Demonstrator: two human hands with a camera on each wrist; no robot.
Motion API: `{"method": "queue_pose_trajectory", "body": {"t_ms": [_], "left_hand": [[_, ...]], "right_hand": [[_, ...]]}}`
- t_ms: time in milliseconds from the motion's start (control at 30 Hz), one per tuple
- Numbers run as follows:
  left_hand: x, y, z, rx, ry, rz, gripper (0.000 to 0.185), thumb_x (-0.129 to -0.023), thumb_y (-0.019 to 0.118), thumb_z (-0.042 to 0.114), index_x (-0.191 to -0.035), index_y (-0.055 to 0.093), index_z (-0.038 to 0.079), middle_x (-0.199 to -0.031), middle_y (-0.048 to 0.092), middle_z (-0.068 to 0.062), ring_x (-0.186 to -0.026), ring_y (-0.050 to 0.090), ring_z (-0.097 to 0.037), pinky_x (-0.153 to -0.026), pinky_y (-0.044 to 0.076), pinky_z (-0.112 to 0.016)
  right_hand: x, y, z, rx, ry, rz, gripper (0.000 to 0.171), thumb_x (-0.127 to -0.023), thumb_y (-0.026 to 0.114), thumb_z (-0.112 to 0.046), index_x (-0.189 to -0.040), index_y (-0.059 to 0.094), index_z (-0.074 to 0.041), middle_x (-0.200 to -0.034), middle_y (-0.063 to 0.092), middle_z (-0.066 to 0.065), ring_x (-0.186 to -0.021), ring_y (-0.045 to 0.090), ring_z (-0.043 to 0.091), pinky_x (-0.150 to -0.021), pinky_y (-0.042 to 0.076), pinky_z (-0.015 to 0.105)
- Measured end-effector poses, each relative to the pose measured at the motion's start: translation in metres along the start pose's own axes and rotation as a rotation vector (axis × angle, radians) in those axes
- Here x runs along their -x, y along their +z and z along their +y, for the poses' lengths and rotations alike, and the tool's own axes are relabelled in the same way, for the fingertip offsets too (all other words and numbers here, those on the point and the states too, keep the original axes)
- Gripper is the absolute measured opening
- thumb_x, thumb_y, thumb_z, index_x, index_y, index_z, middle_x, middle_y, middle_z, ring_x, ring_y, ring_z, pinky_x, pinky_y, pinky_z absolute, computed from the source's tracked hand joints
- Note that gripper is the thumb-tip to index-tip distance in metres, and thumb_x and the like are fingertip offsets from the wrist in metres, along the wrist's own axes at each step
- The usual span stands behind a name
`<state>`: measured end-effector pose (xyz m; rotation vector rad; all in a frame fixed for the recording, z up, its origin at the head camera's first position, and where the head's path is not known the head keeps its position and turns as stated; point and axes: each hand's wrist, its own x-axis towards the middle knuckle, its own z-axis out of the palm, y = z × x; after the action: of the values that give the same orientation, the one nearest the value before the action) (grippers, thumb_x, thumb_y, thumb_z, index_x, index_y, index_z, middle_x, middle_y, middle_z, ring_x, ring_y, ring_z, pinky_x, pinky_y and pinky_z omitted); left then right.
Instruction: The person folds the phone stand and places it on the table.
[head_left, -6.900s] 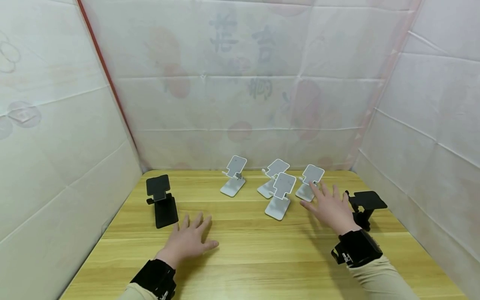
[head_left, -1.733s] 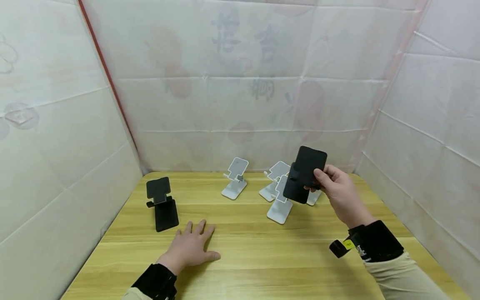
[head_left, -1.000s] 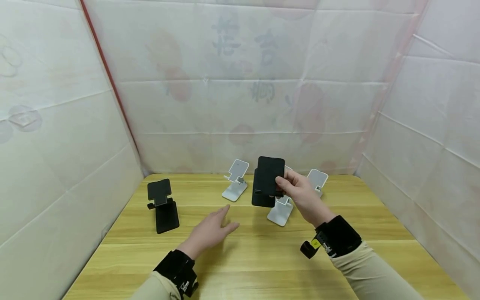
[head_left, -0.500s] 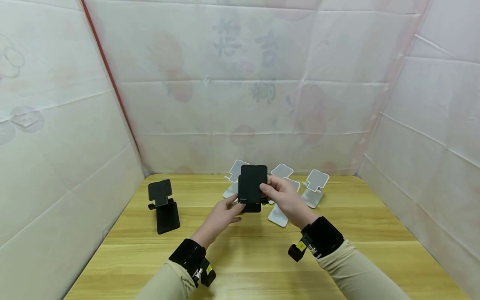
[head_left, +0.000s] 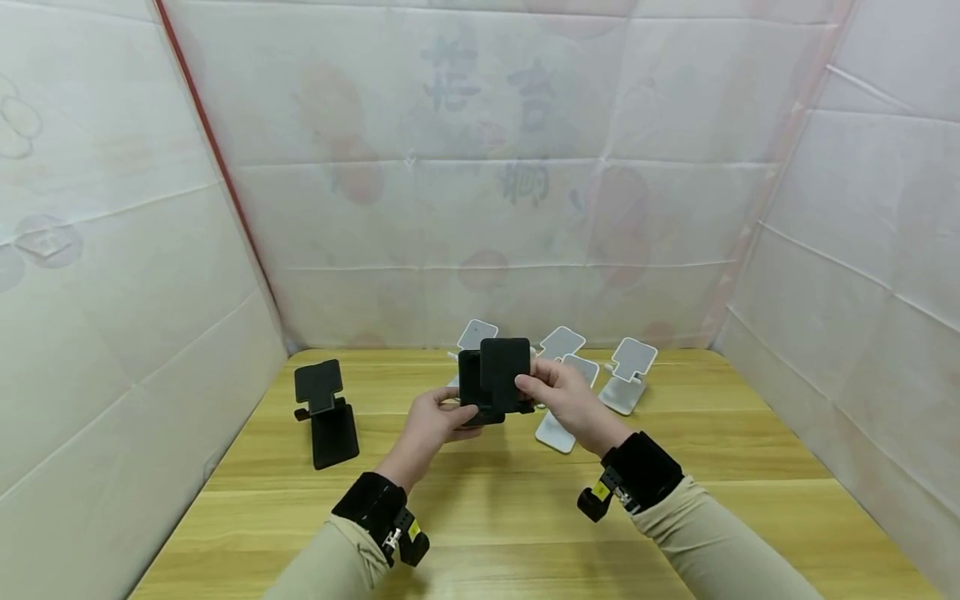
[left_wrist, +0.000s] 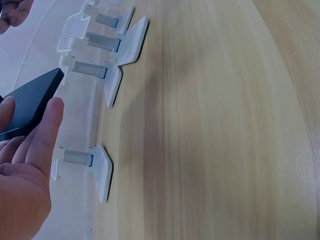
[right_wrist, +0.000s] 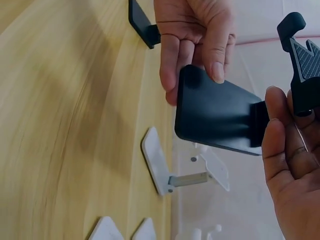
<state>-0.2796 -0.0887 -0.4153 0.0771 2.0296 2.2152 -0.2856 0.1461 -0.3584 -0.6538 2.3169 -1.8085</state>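
Holding a black folding stand [head_left: 505,365] in the air above the middle of the table, a person works with both hands close together. The left hand [head_left: 429,425] pinches the flat base plate [right_wrist: 215,112] near its lower left, thumb on the top face and fingers underneath. The right hand [head_left: 573,404] grips the right edge of the upper plate [right_wrist: 308,60], thumb on the near side — the right wrist view shows a ribbed pad on that plate and the two plates spread apart. Below lies a table [head_left: 480,533] of pale yellow wood grain. Near its far edge stand four white stands [head_left: 628,358] with grey faces: one is partly hidden behind the held stand, two overlap behind the right hand, and one is farther right. Well apart, on the left side of the table, a second black stand [head_left: 334,433] rests with its upper plate raised above its base. Black bands [head_left: 643,471] circle both wrists, over beige sleeves [head_left: 720,542]. Pale sheeting [head_left: 480,208] forms walls behind and at the sides — a red strip [head_left: 213,142] runs down the left back corner.
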Motion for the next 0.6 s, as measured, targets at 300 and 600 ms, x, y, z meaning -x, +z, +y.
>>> {"method": "queue_pose_trajectory", "body": {"t_ms": [300,600], "left_hand": [[-0.004,-0.008,0.001,-0.167,0.004,0.117,0.023,-0.095,0.066,-0.005,-0.117,0.057,-0.006,-0.111,0.069,-0.03,-0.09,0.075,-0.035,-0.076,0.065,-0.045],[-0.004,-0.019,0.007,-0.372,0.061,0.144,0.015,-0.095,0.066,-0.007,-0.104,0.055,-0.004,-0.108,0.07,-0.031,-0.091,0.074,-0.037,-0.07,0.066,-0.039]], "right_hand": [[0.002,-0.003,0.006,0.174,0.041,-0.099,0.026,-0.102,0.064,-0.03,-0.092,0.067,-0.006,-0.097,0.071,0.003,-0.098,0.065,0.031,-0.088,0.054,0.037],[-0.003,-0.009,0.007,0.398,-0.01,-0.139,0.012,-0.095,0.074,-0.014,-0.104,0.066,-0.011,-0.088,0.073,-0.004,-0.086,0.068,0.013,-0.083,0.056,0.033]]}}
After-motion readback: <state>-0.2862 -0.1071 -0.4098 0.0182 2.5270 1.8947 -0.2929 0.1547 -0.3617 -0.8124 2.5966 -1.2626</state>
